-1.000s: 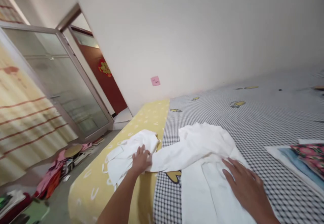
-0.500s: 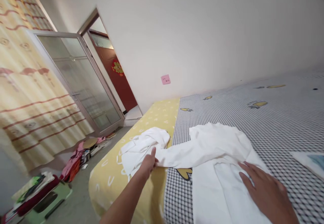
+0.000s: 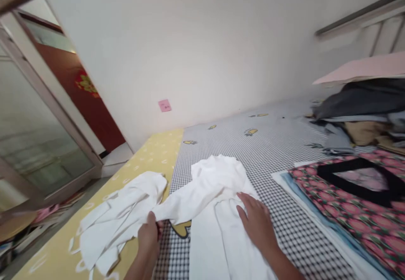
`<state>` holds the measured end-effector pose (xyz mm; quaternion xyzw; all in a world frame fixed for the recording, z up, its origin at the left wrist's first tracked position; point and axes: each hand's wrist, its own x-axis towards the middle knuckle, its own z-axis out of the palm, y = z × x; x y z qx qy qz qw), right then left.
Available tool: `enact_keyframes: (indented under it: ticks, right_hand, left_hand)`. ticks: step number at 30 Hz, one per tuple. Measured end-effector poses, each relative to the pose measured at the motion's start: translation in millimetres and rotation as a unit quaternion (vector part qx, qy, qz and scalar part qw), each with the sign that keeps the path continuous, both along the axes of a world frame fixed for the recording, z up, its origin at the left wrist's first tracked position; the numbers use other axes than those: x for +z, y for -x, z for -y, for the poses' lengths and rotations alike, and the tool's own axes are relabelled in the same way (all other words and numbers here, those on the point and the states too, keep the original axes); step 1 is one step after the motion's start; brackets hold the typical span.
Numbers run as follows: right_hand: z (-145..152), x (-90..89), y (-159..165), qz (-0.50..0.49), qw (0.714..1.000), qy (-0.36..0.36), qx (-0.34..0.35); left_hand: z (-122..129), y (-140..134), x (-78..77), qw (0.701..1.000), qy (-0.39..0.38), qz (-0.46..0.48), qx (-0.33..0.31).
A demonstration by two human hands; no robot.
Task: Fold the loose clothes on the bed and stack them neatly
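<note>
A white long-sleeved garment (image 3: 218,179) lies partly folded on the checked bedsheet, one sleeve stretched out to the left. The cuff end of that sleeve is pinched in my left hand (image 3: 150,233), near the border between the yellow and checked parts of the bed. My right hand (image 3: 257,221) rests flat on the garment's right side, fingers stretched out. Just left of my left hand, a crumpled white cloth piece with thin straps (image 3: 117,221) lies on the yellow strip; whether it joins the garment I cannot tell.
On the right, a stack of folded clothes has a pink-and-black patterned top (image 3: 354,204) uppermost. Behind it is a pile of dark and tan clothing (image 3: 363,115). The bed's yellow edge (image 3: 34,263) drops to the floor at left. A pink note (image 3: 164,105) is on the wall.
The view has turned right, bringing the clothes stacks into sight. My left hand still has the sleeve end, now lying further toward me. My right hand stays on the garment.
</note>
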<state>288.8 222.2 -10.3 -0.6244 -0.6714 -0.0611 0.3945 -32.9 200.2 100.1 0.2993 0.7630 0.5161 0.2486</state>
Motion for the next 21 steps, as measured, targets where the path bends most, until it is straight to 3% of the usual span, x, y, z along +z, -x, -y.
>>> enact_keyframes:
  ticks: [2,5,8,10,13,15,21]
  right_hand:
    - [1,3.0,2,-0.013,1.0,-0.003,-0.008]
    - [2,4.3,3,-0.031,1.0,-0.004,-0.005]
    - [2,2.8,3,-0.041,0.999,-0.002,0.003]
    - [1,1.8,3,-0.045,0.999,-0.004,0.002]
    - [1,1.5,3,-0.047,0.999,-0.01,0.003]
    - [2,2.5,2,-0.051,0.999,-0.013,0.005]
    - [5,9.6,2,-0.066,0.998,0.001,0.012]
  left_hand:
    - [-7,-3,23.2,0.997,-0.023,-0.068,0.006]
    - [-24,-24,72.0,0.973,-0.097,-0.207,-0.033]
    - [-49,-71,112.7,0.948,-0.134,-0.253,-0.142]
    - [-66,-111,124.6,0.927,-0.119,-0.254,-0.248]
    - [-81,-160,118.4,0.889,-0.084,-0.235,-0.383]
    - [-83,-178,105.3,0.866,-0.052,-0.254,-0.429]
    - [-76,-174,72.2,0.806,-0.057,-0.454,-0.375]
